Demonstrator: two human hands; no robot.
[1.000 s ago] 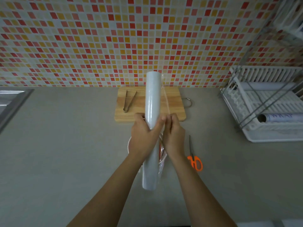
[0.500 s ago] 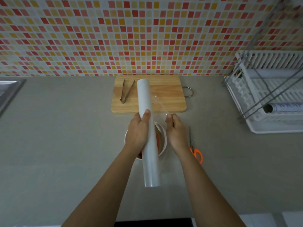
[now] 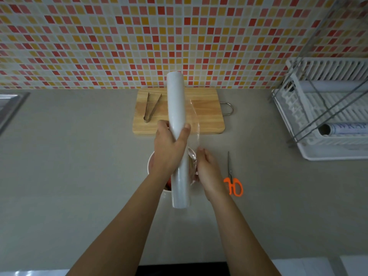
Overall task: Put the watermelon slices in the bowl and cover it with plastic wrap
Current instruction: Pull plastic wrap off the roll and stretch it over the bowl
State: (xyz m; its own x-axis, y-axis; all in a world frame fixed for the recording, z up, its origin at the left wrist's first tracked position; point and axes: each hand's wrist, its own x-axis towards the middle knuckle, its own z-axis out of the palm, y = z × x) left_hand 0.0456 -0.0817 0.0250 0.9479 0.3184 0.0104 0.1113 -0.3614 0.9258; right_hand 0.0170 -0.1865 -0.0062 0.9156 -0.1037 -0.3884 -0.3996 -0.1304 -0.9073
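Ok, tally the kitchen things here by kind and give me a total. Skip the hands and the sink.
Wrap rolls: 2 (held roll, far-right roll)
Board: 1
Tongs: 1
Scissors: 1
Bowl: 1
Rack: 1
Total: 7

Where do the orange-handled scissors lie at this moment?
In the head view, the orange-handled scissors lie flat on the grey countertop, just right of the person's right hand, nearer than the wooden cutting board.
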